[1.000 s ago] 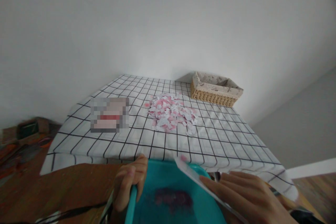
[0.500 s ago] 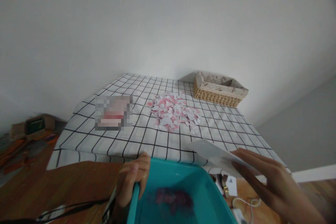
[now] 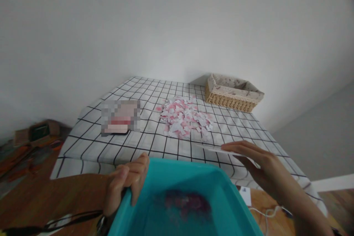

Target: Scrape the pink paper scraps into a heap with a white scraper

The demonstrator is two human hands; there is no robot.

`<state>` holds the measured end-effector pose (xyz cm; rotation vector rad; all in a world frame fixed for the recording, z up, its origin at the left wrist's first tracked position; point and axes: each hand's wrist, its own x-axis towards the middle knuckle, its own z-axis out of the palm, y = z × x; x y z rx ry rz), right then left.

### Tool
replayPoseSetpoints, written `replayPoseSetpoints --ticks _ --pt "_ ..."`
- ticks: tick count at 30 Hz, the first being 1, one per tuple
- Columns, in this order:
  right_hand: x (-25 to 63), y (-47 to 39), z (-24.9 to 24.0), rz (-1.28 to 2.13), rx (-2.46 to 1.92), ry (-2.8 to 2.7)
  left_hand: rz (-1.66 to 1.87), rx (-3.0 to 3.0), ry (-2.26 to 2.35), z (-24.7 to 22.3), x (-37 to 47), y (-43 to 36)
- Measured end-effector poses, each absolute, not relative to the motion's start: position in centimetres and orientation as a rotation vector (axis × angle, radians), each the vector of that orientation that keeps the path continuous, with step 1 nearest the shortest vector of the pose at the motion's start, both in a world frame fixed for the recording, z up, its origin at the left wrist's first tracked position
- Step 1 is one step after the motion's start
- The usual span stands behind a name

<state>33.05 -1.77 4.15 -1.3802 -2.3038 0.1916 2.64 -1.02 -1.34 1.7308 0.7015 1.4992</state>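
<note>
My left hand (image 3: 129,177) is closed over the left rim of a teal plastic bin (image 3: 177,167), held against the table's front edge. Blurred dark pink bits (image 3: 188,204) lie inside the bin. In my right hand (image 3: 257,158) is a thin white card (image 3: 214,149), pinched between fingers and thumb and seen almost edge-on above the front of the table. Beyond the card, a heap of torn white and pink paper scraps (image 3: 184,118) lies on the checked tablecloth (image 3: 149,142).
A wicker basket (image 3: 232,100) with a cloth lining stands at the back right of the table. On the left lies a pixelated flat object (image 3: 121,118). Below, a white cable (image 3: 267,214) and a cardboard box (image 3: 44,132) are on the wooden floor. A wall rises behind.
My right hand has raised the card slightly and turned it nearly flat. The bin, with my left hand on its rim, has shifted a little left and up against the table edge.
</note>
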Motion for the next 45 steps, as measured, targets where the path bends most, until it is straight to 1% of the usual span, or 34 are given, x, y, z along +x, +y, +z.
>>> replayPoseSetpoints --ticks 2,6,12,18,23,27,31,37,45 --pt "32.5 -0.9 3.8 0.241 -1.360 -2.300 1.449 1.760 0.587 -1.1 2.4 -0.3" --pt "31.1 1.1 3.3 0.153 -1.384 -2.232 1.470 1.716 0.517 -1.6 2.5 0.7" --pt "29.5 4.4 4.1 0.087 -1.354 -2.133 1.411 1.700 0.578 -2.3 2.6 0.5" --pt "28.7 6.8 4.7 0.034 -1.356 -2.142 1.456 1.662 0.584 -2.2 2.7 0.5" --pt "29.2 6.5 3.9 0.078 -1.300 -2.213 1.405 1.717 0.532 -1.5 2.4 1.3" --pt "31.1 5.9 4.4 -0.040 -1.431 -2.051 1.431 1.705 0.506 -1.1 2.6 1.9" --pt "32.8 5.5 5.3 -0.171 -1.579 -1.904 1.403 1.685 0.509 -1.7 2.8 1.5" --pt "32.2 3.9 5.5 -0.015 -1.495 -2.104 1.381 1.732 0.597 -2.7 2.4 0.1" --pt "31.5 4.0 4.6 -0.129 -1.537 -2.078 1.535 1.675 0.520 -2.8 3.4 0.4"
